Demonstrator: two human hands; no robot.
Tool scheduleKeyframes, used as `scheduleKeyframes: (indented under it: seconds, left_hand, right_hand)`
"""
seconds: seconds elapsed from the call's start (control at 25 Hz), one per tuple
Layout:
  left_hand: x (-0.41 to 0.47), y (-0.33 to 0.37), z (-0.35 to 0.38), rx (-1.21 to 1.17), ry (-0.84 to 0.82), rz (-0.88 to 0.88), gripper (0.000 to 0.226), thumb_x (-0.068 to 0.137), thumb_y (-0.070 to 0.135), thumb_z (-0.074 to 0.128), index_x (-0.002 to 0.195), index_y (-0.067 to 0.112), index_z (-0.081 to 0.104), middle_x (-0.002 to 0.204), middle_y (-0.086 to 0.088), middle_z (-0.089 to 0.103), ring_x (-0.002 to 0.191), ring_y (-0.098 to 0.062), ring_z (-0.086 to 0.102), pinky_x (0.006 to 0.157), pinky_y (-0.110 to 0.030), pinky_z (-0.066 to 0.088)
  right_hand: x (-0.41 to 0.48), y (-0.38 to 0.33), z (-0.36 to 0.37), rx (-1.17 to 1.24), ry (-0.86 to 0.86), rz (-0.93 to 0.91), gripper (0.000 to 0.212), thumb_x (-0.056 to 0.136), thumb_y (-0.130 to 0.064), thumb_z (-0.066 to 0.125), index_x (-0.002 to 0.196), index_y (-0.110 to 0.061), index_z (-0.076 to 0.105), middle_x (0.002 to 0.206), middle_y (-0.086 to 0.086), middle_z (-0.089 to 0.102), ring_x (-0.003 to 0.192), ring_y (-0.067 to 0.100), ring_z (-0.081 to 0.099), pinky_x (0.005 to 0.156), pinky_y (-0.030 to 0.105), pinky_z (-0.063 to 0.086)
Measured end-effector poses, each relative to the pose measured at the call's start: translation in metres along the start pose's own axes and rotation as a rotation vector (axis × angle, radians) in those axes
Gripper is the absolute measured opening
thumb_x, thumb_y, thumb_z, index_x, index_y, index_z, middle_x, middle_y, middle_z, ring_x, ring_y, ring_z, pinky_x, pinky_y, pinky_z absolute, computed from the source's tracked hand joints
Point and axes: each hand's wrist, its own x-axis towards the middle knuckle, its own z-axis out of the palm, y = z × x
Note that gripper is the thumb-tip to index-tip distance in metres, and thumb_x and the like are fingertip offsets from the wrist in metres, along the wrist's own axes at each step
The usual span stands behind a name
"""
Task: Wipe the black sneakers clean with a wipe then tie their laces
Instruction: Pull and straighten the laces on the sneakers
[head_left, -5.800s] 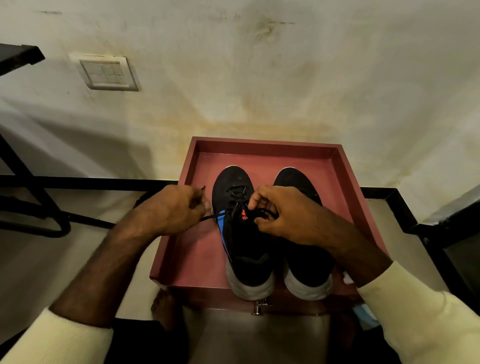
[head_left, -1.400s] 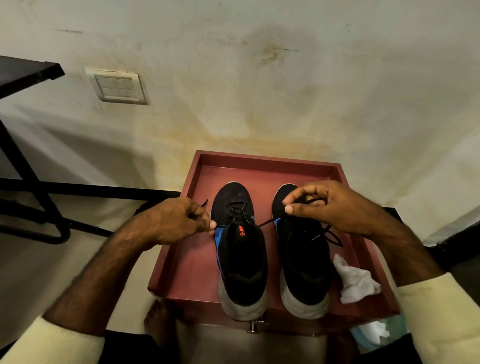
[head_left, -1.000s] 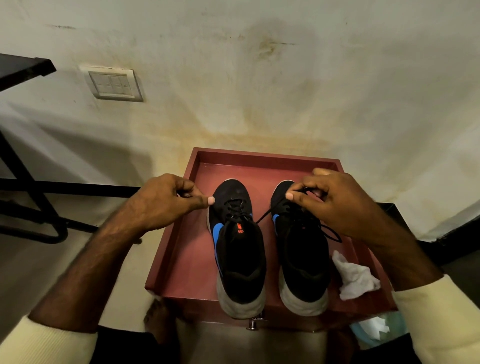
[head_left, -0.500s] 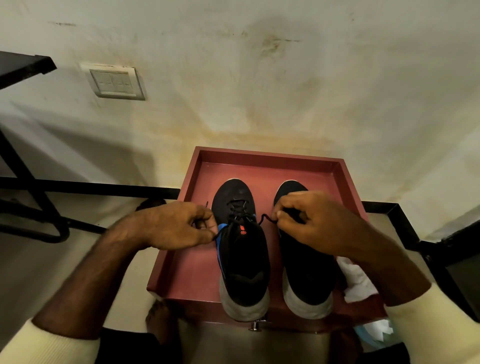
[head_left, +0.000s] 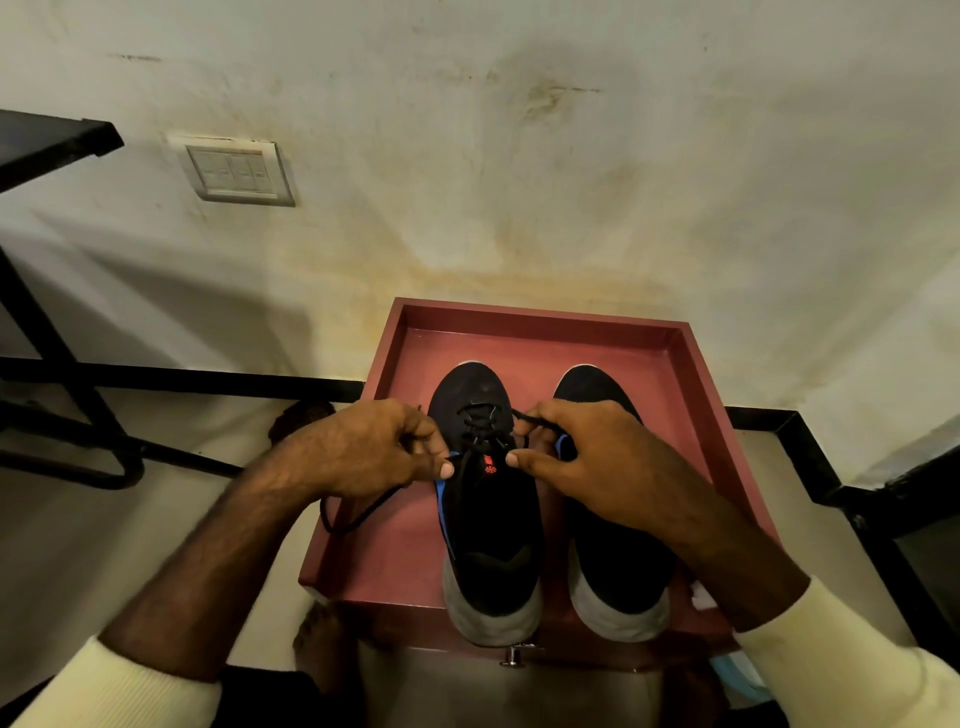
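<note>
Two black sneakers with grey heels stand side by side, toes toward the wall, in a dark red tray. The left sneaker has a blue stripe and an orange tongue mark; the right sneaker is partly under my right forearm. My left hand pinches one black lace of the left sneaker, and the lace trails in a loop over the tray's left rim. My right hand pinches the other lace end over the same sneaker's tongue. A corner of the white wipe shows beside my right arm.
The tray sits against a stained white wall with a switch plate. A black metal frame stands at the left, and a black rail runs at the right. A bare foot shows below the tray's front edge.
Both hands have come down closer together over the left sneaker's tongue. The left lace now hangs in a slack loop over the tray's left rim. My right arm now covers most of the wipe.
</note>
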Motion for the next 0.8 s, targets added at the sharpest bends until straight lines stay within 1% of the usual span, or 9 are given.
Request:
scheduleKeyframes:
  seconds: [0.12, 0.2, 0.28, 0.36, 0.44, 0.52, 0.6, 0.72, 0.8]
  left_hand:
    - [-0.001, -0.001, -0.001, 0.004, 0.011, 0.018, 0.011, 0.096, 0.039, 0.067, 0.1, 0.031, 0.074, 0.092, 0.008, 0.075, 0.087, -0.003, 0.071, 0.078, -0.016, 0.051]
    - [0.001, 0.0, 0.0, -0.04, -0.017, 0.034, 0.014, 0.097, 0.039, 0.065, 0.105, 0.032, 0.074, 0.098, 0.009, 0.077, 0.088, -0.001, 0.073, 0.085, -0.019, 0.056]
    - [0.003, 0.002, 0.003, -0.077, -0.041, 0.036, 0.013, 0.095, 0.038, 0.069, 0.103, 0.031, 0.076, 0.096, 0.009, 0.079, 0.086, -0.001, 0.074, 0.089, -0.026, 0.059]
    - [0.004, 0.004, 0.004, -0.09, -0.038, 0.022, 0.011, 0.093, 0.036, 0.072, 0.1, 0.029, 0.078, 0.092, 0.007, 0.079, 0.085, -0.005, 0.075, 0.089, -0.028, 0.06]
    - [0.005, 0.005, 0.003, -0.094, -0.036, 0.017, 0.009, 0.093, 0.033, 0.073, 0.099, 0.028, 0.078, 0.091, 0.004, 0.079, 0.087, -0.011, 0.075, 0.089, -0.031, 0.061]
    - [0.005, 0.003, 0.003, -0.091, -0.033, 0.016, 0.008, 0.093, 0.032, 0.073, 0.098, 0.028, 0.078, 0.091, 0.003, 0.08, 0.088, -0.014, 0.075, 0.089, -0.033, 0.061]
    - [0.005, 0.001, 0.003, -0.085, -0.03, 0.018, 0.008, 0.093, 0.032, 0.073, 0.098, 0.027, 0.078, 0.09, 0.002, 0.08, 0.086, -0.014, 0.075, 0.088, -0.032, 0.061]
    - [0.006, 0.002, 0.002, -0.116, -0.017, 0.031, 0.009, 0.095, 0.028, 0.071, 0.091, 0.022, 0.078, 0.085, 0.004, 0.079, 0.076, -0.01, 0.074, 0.082, -0.026, 0.06]
    - [0.005, 0.002, 0.001, -0.139, -0.003, 0.029, 0.013, 0.097, 0.027, 0.07, 0.088, 0.022, 0.078, 0.085, 0.006, 0.079, 0.07, -0.003, 0.071, 0.072, -0.018, 0.057]
  right_hand:
    - [0.003, 0.005, -0.006, 0.043, 0.087, 0.023, 0.016, 0.097, -0.037, 0.066, 0.11, -0.032, 0.074, 0.083, -0.017, 0.071, 0.08, -0.001, 0.07, 0.082, 0.03, 0.061]
    - [0.003, 0.005, -0.009, 0.069, 0.071, 0.063, 0.018, 0.099, -0.029, 0.063, 0.11, -0.03, 0.077, 0.076, -0.02, 0.069, 0.076, -0.001, 0.07, 0.081, 0.028, 0.061]
    - [0.002, 0.002, -0.005, 0.087, -0.035, 0.091, 0.018, 0.097, -0.04, 0.066, 0.105, -0.029, 0.079, 0.072, -0.011, 0.071, 0.071, 0.004, 0.07, 0.077, 0.032, 0.062]
    - [0.001, -0.002, 0.002, 0.052, -0.094, 0.11, 0.025, 0.09, -0.052, 0.072, 0.098, -0.029, 0.077, 0.07, -0.006, 0.07, 0.065, 0.008, 0.067, 0.068, 0.034, 0.059]
    - [0.001, -0.001, 0.007, 0.007, -0.082, 0.127, 0.024, 0.089, -0.052, 0.074, 0.098, -0.031, 0.078, 0.062, -0.014, 0.065, 0.058, 0.002, 0.06, 0.059, 0.026, 0.047]
    - [0.001, -0.001, 0.007, 0.023, -0.08, 0.14, 0.02, 0.089, -0.048, 0.075, 0.101, -0.032, 0.078, 0.056, -0.026, 0.06, 0.054, -0.005, 0.057, 0.06, 0.019, 0.041]
    - [0.001, -0.001, 0.006, 0.036, -0.086, 0.137, 0.02, 0.089, -0.048, 0.075, 0.102, -0.033, 0.078, 0.055, -0.029, 0.059, 0.053, -0.004, 0.055, 0.062, 0.02, 0.043]
    - [0.001, -0.001, 0.007, 0.035, -0.079, 0.134, 0.021, 0.088, -0.049, 0.076, 0.104, -0.034, 0.077, 0.059, -0.018, 0.061, 0.055, -0.001, 0.055, 0.063, 0.021, 0.044]
    - [0.002, -0.001, 0.007, 0.03, -0.079, 0.139, 0.022, 0.089, -0.049, 0.075, 0.105, -0.034, 0.076, 0.064, -0.013, 0.063, 0.058, 0.001, 0.057, 0.064, 0.023, 0.045]
